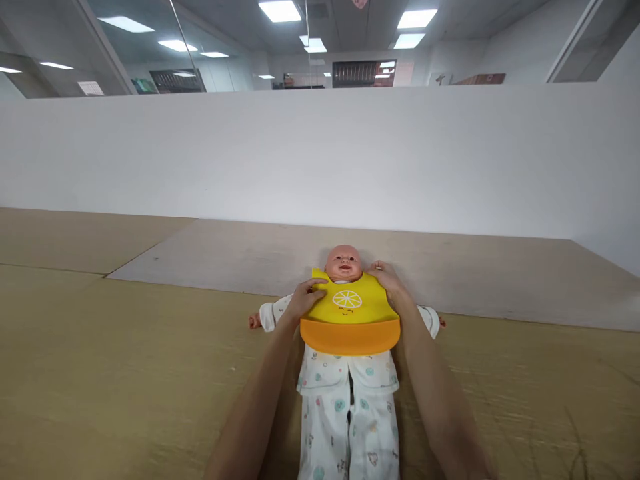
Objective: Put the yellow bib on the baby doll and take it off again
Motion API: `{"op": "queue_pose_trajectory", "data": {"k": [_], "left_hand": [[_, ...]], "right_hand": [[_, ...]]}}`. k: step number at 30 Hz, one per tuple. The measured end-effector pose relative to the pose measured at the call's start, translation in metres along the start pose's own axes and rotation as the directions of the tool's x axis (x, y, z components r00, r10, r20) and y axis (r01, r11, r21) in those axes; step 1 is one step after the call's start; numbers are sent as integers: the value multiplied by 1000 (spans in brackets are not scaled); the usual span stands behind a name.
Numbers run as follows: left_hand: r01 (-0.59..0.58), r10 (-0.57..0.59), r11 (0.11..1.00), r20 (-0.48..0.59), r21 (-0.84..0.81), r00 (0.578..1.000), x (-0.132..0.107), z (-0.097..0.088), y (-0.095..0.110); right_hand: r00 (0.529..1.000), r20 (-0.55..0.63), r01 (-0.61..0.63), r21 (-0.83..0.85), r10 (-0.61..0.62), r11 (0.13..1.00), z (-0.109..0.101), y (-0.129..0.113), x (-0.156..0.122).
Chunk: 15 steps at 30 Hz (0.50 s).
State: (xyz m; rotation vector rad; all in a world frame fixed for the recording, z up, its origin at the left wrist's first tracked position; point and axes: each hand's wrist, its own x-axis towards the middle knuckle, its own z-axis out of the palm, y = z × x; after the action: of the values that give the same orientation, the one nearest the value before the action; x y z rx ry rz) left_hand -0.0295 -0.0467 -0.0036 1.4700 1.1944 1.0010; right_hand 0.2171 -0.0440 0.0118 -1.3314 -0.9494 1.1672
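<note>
Head view: left hand and right hand sit apart, seemingly resting on a doll's yellow bib.

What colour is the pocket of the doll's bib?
The pocket is orange, in the head view.

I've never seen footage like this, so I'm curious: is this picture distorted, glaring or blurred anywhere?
In the head view, the ceiling lights glare brightly, the wide lens seems to stretch the person's left forearm toward the bottom edge, and the baby doll looks fairly sharp, with no obvious blur.
</note>
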Motion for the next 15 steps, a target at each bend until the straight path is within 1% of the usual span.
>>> {"op": "queue_pose_trajectory", "data": {"k": [3, 9, 11, 15], "left_hand": [[17, -17, 1000, 1, -8, 1000, 0, 0, -1], [-18, 18, 1000, -12, -12, 1000, 2, -1, -4], [-20, 19, 1000, -18, -5, 1000, 2, -1, -4], [-19, 19, 1000, -49, -5, 999, 1, 0, 0]], "right_hand": [[998, -27, 58, -89, -61, 994, 0, 0, 0], [976, -85, 188, -143, -201, 972, -1, 0, 6], [972, -106, 196, -126, -210, 972, 0, -1, 6], [965, -129, 226, -29, -228, 974, 4, -1, 4]]}}
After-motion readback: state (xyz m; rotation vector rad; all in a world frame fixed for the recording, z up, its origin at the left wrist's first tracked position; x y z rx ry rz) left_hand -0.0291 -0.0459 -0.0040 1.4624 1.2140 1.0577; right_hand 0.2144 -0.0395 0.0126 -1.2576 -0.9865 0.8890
